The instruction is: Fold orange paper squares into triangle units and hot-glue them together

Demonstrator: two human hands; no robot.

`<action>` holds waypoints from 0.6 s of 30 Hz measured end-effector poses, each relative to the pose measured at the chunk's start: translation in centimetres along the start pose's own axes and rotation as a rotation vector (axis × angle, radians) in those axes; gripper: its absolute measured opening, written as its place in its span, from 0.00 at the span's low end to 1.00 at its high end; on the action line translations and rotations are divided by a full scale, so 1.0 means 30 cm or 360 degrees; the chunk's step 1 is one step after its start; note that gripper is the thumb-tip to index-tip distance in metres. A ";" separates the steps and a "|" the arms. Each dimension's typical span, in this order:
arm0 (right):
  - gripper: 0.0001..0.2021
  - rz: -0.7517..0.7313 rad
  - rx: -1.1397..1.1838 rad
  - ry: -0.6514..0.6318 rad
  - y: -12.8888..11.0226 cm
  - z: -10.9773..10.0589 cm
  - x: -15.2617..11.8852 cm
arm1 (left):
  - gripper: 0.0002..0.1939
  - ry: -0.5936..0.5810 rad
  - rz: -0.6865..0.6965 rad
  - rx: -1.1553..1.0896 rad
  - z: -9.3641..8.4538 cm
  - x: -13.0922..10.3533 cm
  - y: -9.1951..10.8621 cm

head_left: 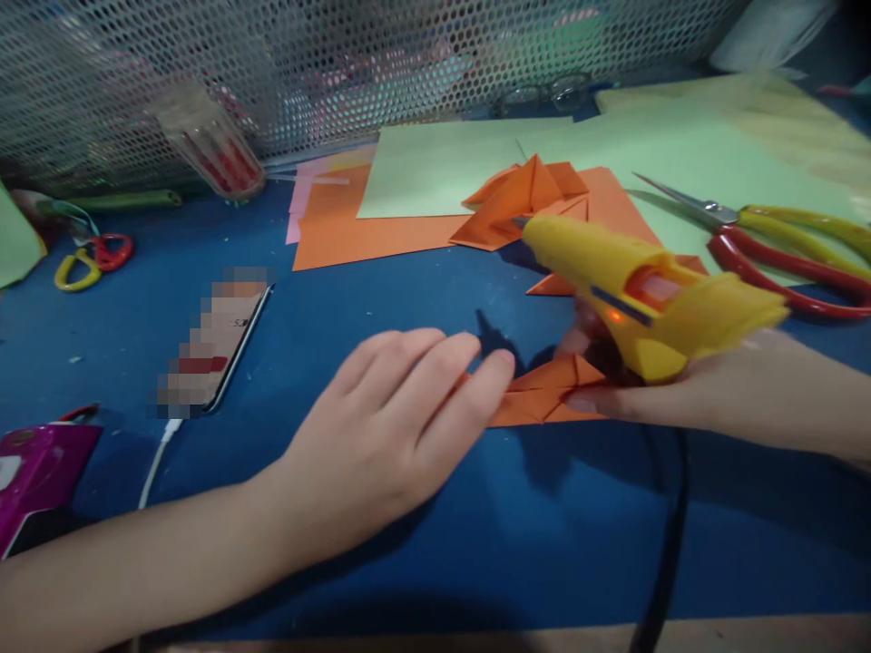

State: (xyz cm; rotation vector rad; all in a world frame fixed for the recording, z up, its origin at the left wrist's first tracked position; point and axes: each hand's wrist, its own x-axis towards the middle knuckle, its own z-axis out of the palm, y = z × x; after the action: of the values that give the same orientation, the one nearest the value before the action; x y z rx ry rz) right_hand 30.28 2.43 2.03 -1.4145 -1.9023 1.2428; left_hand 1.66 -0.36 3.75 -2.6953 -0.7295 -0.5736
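Note:
A yellow hot glue gun [612,263] with a small glowing orange light is in my right hand [708,390], its nozzle aimed to the upper left. That hand's thumb also touches the right end of a folded orange paper piece [544,394]. My left hand [408,408] is closed over the left end of the same piece, its fingers together; its thumb is hidden. Behind the glue gun lie more folded orange paper shapes [523,209]. From below my right hand a black cord [667,553] runs down over the table's front edge.
Large red-and-yellow scissors [762,227] rest on green paper sheets [442,168] at right. A charging phone [224,345], small scissors [99,258] and a purple box [44,472] lie left. A jar [210,145] leans by the perforated metal panel [327,73].

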 end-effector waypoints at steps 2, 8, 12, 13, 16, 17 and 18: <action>0.21 -0.0148 -0.0050 0.0010 0.005 -0.001 -0.005 | 0.11 0.0018 -0.0017 0.0052 -0.008 0.005 -0.017; 0.21 -0.0502 -0.0040 0.0157 -0.007 0.010 0.002 | 0.14 -0.0009 -0.0280 -0.0440 -0.039 0.011 -0.045; 0.22 -0.0594 0.0082 0.0097 -0.014 0.023 0.014 | 0.16 -0.0154 -0.0497 -0.0800 -0.043 0.010 -0.053; 0.22 -0.0597 0.0081 0.0094 -0.010 0.023 0.013 | 0.14 -0.0189 -0.0513 -0.0852 -0.041 0.011 -0.055; 0.21 -0.0548 0.0065 0.0053 0.016 0.017 0.002 | 0.11 -0.0270 -0.0563 -0.1027 -0.027 0.017 -0.062; 0.20 -0.0523 0.0048 0.0036 0.030 0.013 -0.003 | 0.12 -0.0296 -0.0594 -0.1090 -0.021 0.019 -0.064; 0.20 -0.0492 0.0024 0.0039 0.045 0.010 -0.007 | 0.12 -0.0325 -0.0628 -0.1147 -0.016 0.021 -0.067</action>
State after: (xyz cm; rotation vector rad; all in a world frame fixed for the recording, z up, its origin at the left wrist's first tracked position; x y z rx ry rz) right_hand 30.80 2.20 0.75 -1.0714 -1.9979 1.0828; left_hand 0.94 1.40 4.79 -3.3175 -1.3457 -0.7781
